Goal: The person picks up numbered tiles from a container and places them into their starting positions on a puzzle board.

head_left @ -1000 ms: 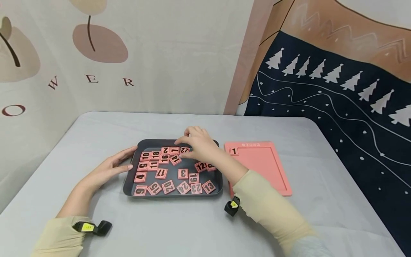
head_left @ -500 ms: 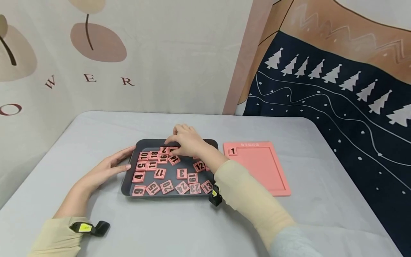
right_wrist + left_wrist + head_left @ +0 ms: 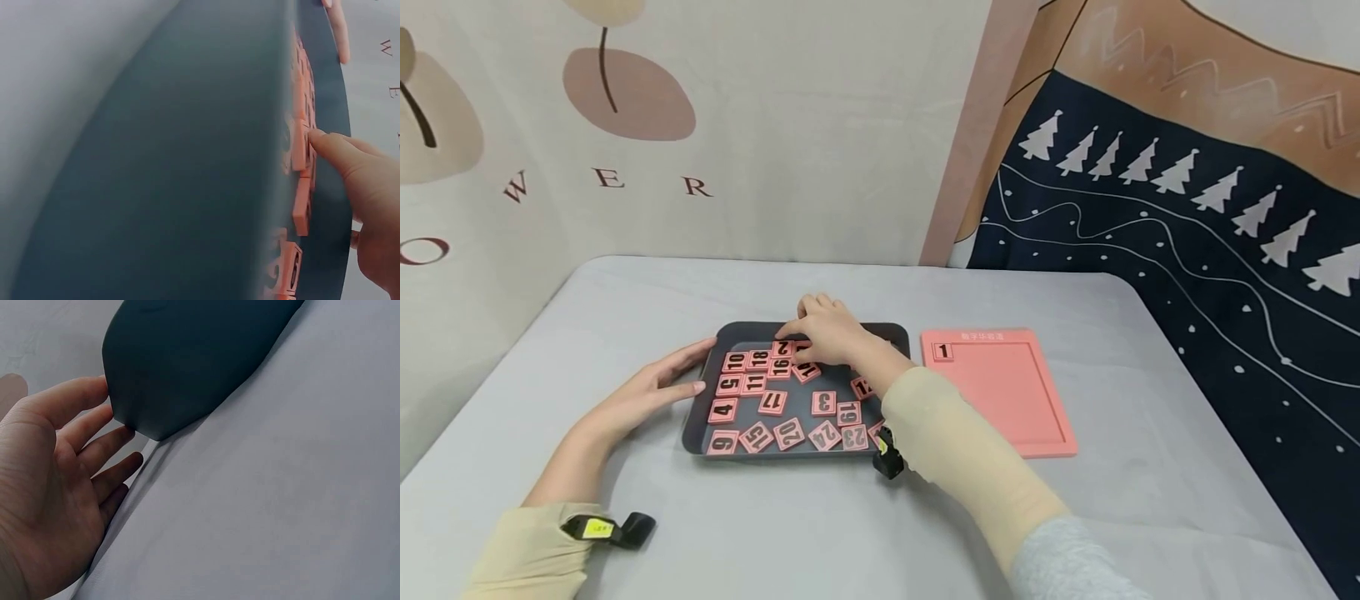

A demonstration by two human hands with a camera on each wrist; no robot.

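Note:
A dark grey tray (image 3: 891,333) holds several pink square tiles with black numbers. At its left side, my left hand (image 3: 651,392) touches the rim with thumb and extended fingers. In the left wrist view, the fingertips (image 3: 128,431) of that hand meet the tray's dark corner (image 3: 181,369). My right hand (image 3: 831,333) reaches over the tray's back, index finger and thumb spread around the number 2 tile (image 3: 782,348), which lies flat in the back row. In the right wrist view, the thumb (image 3: 322,139) is right at a tile (image 3: 301,147); the index fingertip is hidden.
To the right of the tray lies a pink puzzle board (image 3: 1000,396), with the number 1 tile (image 3: 943,352) in its upper left corner. Both stand on a table with a white cloth (image 3: 760,533). A printed curtain (image 3: 820,167) hangs behind the table.
My right hand has moved left along the tray's back, from near the number 22 and 7 tiles to the number 2 tile. The left hand stays at the rim.

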